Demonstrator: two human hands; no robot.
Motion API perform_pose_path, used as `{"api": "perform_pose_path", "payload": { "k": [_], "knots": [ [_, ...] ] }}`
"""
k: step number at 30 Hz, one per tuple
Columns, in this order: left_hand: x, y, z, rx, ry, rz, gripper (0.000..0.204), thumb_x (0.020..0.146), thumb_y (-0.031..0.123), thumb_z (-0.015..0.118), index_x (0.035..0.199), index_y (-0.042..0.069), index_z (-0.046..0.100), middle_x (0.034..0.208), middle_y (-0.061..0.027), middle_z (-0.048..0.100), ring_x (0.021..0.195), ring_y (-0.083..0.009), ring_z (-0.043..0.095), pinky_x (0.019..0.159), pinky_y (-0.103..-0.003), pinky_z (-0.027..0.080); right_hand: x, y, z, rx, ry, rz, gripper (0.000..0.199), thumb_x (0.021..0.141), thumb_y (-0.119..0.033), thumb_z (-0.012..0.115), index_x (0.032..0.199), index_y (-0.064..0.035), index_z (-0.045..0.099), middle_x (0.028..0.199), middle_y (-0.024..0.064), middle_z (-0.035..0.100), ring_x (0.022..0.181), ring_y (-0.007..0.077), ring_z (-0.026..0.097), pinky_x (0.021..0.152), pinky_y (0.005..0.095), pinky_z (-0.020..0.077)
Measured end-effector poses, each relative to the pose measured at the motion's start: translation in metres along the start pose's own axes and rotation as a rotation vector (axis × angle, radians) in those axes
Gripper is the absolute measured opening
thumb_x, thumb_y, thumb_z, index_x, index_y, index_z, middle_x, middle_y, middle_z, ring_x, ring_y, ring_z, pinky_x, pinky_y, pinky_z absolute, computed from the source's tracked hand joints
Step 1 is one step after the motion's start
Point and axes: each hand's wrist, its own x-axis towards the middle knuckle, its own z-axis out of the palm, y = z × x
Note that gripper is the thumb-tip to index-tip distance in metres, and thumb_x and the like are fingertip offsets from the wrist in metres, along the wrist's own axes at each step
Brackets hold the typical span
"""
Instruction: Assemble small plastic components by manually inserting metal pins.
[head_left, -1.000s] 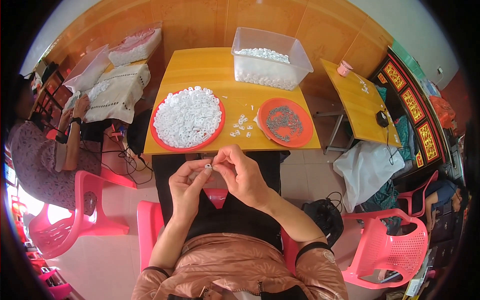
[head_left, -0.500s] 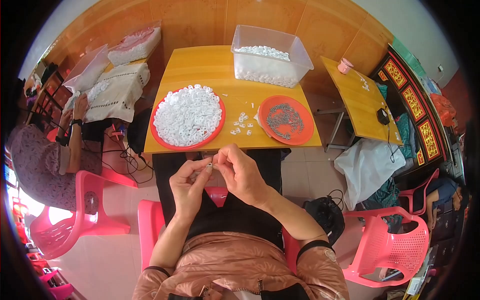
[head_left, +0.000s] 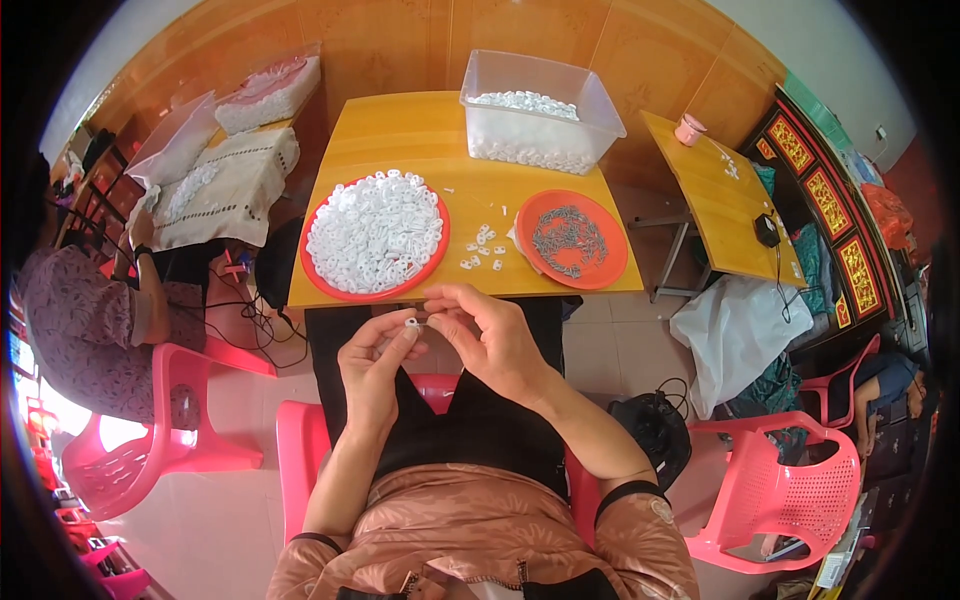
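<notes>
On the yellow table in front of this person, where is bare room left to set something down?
Bare wood lies on the yellow table behind the red plate of white parts, left of the clear bin. The front edge is crowded: both plates, with loose white pieces between them and the orange plate of metal parts.

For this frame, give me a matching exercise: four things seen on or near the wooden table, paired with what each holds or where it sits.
Things:
1. left red tray
2. right red tray
3. clear plastic bin
4. small white piece

Descriptions:
A. at the table's far edge, partly filled with white pieces
B. pinched between the left hand and right hand
C. heaped with white pieces
D. holds grey metal parts

Pairs: 1-C, 2-D, 3-A, 4-B
</notes>
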Motion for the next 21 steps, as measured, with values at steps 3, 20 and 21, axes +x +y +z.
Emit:
{"api": "perform_pose_path", "payload": {
  "k": [3,20,21],
  "knots": [
    [0.002,-0.001,-0.001,-0.006,-0.013,0.007,0.023,0.084,0.002,0.063,0.106,-0.004,0.062,0.088,-0.0087,0.066,0.072,-0.0118,0.062,0.066,-0.022,0.049,0.004,-0.003,-0.008,-0.077,-0.102,0.03,0.017,0.084,-0.006,0.063,0.099,0.0035,0.06,0.086,0.0124,0.066,0.074,0.0189,0.065,0.066,0.0269,0.0501],
    [-0.001,0.01,-0.003,0.143,-0.038,0.034,0.02,0.083,-0.003,0.063,0.103,-0.005,0.065,0.089,-0.0078,0.066,0.073,-0.0111,0.062,0.068,-0.022,0.05,-0.004,0.003,0.004,-0.13,-0.069,-0.105,0.004,0.082,-0.003,0.061,0.084,-0.0001,0.058,0.075,0.0135,0.058,0.066,0.0277,0.059,0.059,0.0333,0.0456],
    [-0.001,0.008,-0.006,0.134,-0.038,0.042,0.019,0.083,-0.004,0.062,0.101,-0.005,0.066,0.088,-0.0083,0.065,0.072,-0.0114,0.062,0.067,-0.022,0.05,-0.006,0.005,0.008,-0.128,-0.066,-0.104,0.004,0.082,-0.003,0.061,0.084,0.0,0.058,0.075,0.0134,0.057,0.066,0.0278,0.059,0.059,0.0333,0.0456]
  ]
}}
